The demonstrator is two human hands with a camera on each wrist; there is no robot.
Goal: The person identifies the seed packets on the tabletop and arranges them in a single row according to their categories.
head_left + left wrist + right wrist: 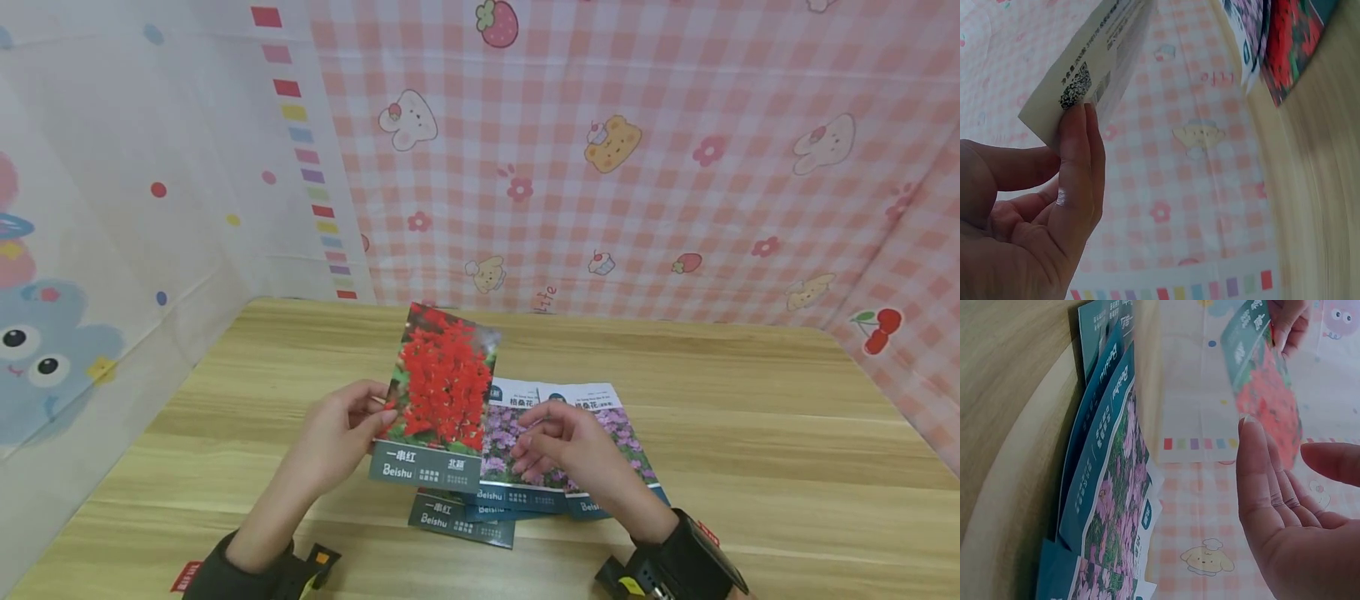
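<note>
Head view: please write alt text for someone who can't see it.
The left hand holds a red-flower packet; the right hand hovers, empty, over purple-flower packets on a table. Pink checked cloth hangs behind.

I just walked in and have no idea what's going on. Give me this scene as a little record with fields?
Left hand: the left hand pinches the upper red-flower packet by one side, above the table
Right hand: the right hand holds nothing, hovering over the purple-flower packets
On table: the purple-flower packets, overlapping; a lower red-flower packet, partly under them
Printed name: Beishu
Behind: pink checked cloth with cartoon animals
</note>
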